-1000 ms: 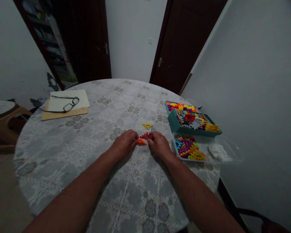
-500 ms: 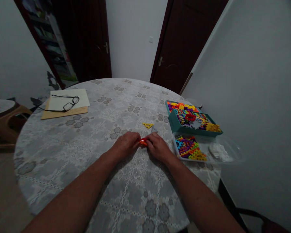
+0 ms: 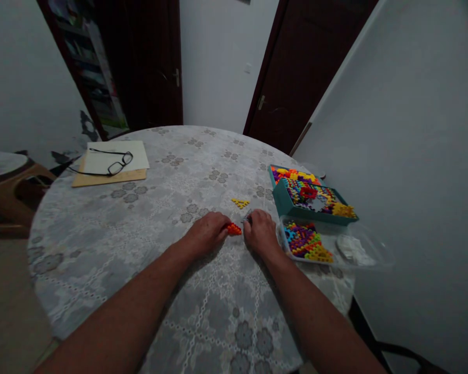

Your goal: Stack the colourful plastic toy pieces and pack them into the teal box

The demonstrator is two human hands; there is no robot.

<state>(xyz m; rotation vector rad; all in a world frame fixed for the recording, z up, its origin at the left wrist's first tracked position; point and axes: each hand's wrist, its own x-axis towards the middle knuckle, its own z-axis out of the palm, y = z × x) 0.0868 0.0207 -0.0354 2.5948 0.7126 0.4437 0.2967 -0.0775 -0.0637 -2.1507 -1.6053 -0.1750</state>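
Observation:
Between the fingertips of my left hand (image 3: 208, 232) is a small red-orange toothed plastic building piece (image 3: 234, 229), held just above or on the tablecloth. My right hand (image 3: 260, 231) is a little to the right, apart from that piece, its fingers closed on a grey triangular building piece (image 3: 247, 216) that they partly cover. Just beyond the hands a yellow triangular building piece (image 3: 241, 202) lies flat on the cloth.
On the right stand a teal box (image 3: 315, 212) and a clear plastic tray (image 3: 289, 253), both filled with colourful toothed pieces. A white bundle (image 3: 353, 248) sits in the tray's right part. Glasses (image 3: 116, 168) rest on papers (image 3: 139, 156) at the far left of the round table (image 3: 171, 192).
My right hand has let go of the red-orange piece and moved right to the grey triangular piece. My left hand keeps the red-orange piece. The view has shifted slightly.

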